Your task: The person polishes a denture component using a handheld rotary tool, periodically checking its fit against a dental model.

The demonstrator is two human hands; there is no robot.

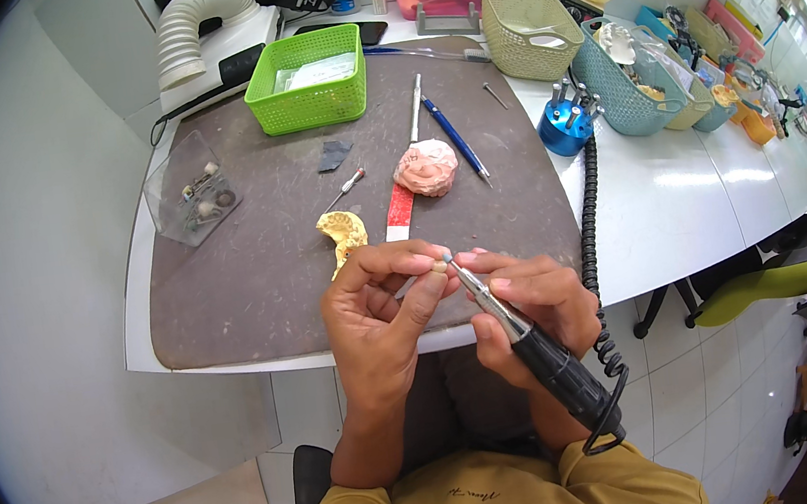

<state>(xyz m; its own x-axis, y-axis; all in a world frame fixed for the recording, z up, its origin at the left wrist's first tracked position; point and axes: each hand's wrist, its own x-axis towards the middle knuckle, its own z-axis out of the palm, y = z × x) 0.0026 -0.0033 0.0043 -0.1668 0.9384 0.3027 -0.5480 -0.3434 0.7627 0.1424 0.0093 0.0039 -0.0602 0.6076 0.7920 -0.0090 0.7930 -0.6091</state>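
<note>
Near the mat's front edge my left hand pinches a small pale piece between thumb and fingers; what it is exactly is too small to tell. My right hand is closed on a silver-and-black rotary handpiece, whose small tip touches or nearly touches that piece. A yellow dental cast lies just beyond my left hand, partly hidden. Farther back, a pink cast sits by a red-and-white strip. A metal tool, a blue pencil and a small screwdriver lie around them.
The brown mat also holds a green basket, a clear box and a grey scrap. A suction hose is back left. Several baskets, a blue bur stand and a coiled cord are rightward.
</note>
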